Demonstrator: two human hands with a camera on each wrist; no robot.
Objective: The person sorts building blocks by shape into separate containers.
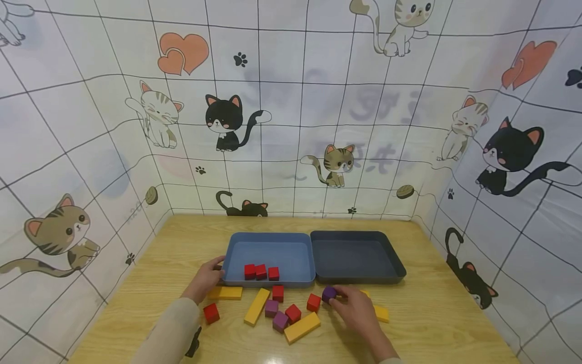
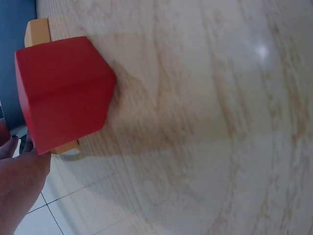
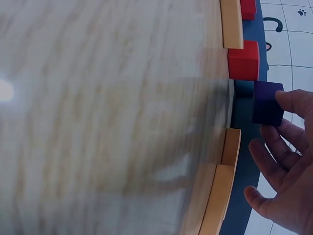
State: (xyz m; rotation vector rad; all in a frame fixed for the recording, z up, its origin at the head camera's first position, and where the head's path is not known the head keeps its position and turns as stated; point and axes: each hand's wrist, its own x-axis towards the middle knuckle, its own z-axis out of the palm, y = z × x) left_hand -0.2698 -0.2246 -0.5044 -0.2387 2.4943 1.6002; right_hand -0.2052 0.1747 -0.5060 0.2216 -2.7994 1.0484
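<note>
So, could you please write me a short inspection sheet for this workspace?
Surface: light wooden table.
Job's things: purple wooden cube pinched by right hand; three red cubes in light blue plastic tray; dark blue tray holds nothing.
Clutter: loose red cubes, purple cubes and yellow wooden bars in front of the trays.
Hands: left hand touches the light blue tray's edge.
Cables: nothing seen.
Surroundings: cat-print cloth walls.
</note>
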